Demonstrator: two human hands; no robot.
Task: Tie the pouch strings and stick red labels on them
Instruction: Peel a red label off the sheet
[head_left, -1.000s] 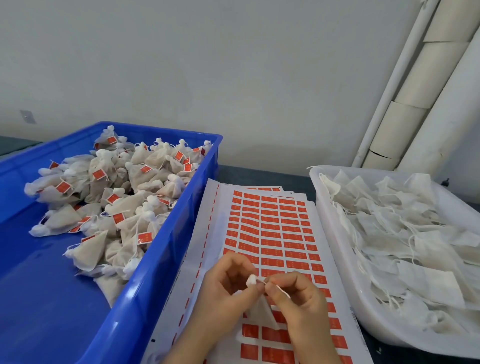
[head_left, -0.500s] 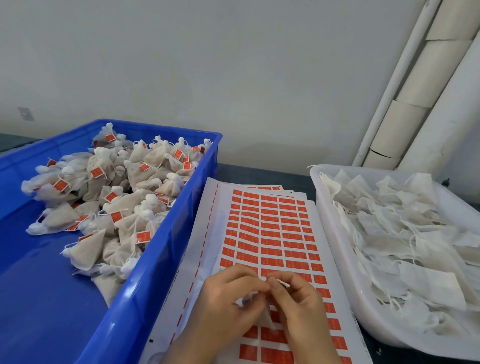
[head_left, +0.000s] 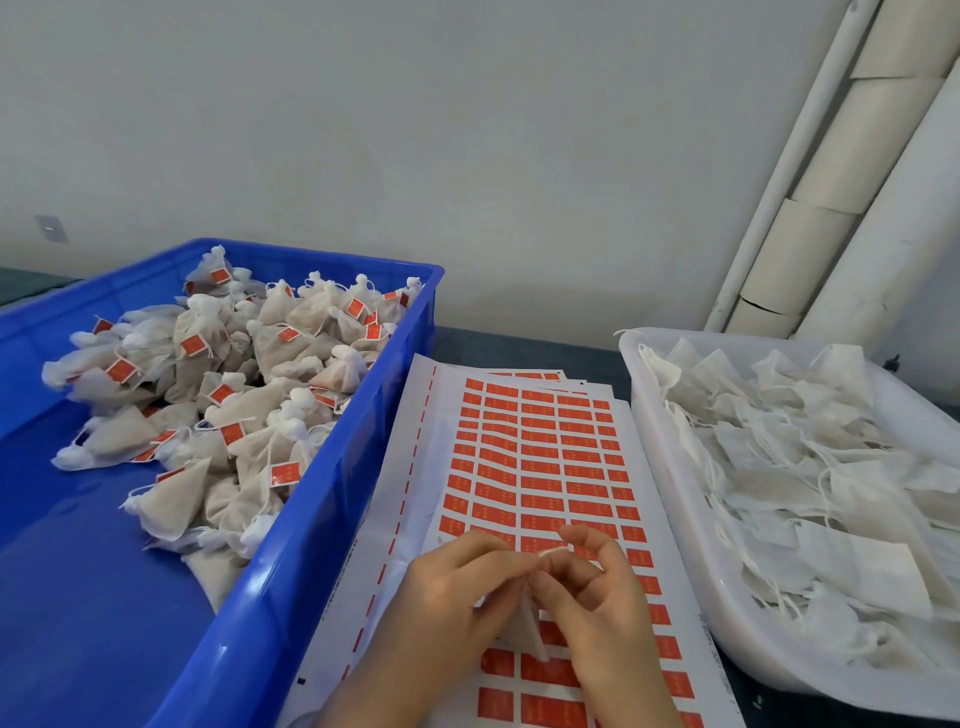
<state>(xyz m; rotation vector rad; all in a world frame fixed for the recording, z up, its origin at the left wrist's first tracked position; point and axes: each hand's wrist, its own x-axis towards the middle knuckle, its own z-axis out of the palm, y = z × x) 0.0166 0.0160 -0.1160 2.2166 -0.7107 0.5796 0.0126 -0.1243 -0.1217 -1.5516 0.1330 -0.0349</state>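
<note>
My left hand (head_left: 457, 587) and my right hand (head_left: 597, 597) meet over the label sheet (head_left: 540, 467), low in the middle of the view. Between them hangs a small white pouch (head_left: 527, 626), its body showing below the fingers. Both hands pinch its thin white string (head_left: 553, 552) at the pouch's neck, fingertips touching. The sheet carries rows of red labels (head_left: 535, 452) on white backing. No label is on the held pouch that I can see.
A blue crate (head_left: 332, 493) on the left holds several tied pouches with red labels (head_left: 228, 395). A white tray (head_left: 670, 499) on the right is heaped with flat, untied pouches (head_left: 810, 467). Cardboard tubes (head_left: 810, 218) lean against the wall at the back right.
The hands closed together over the pouch's neck, hiding its bunched top. The right fingers have since spread, and a short string end shows between the fingertips.
</note>
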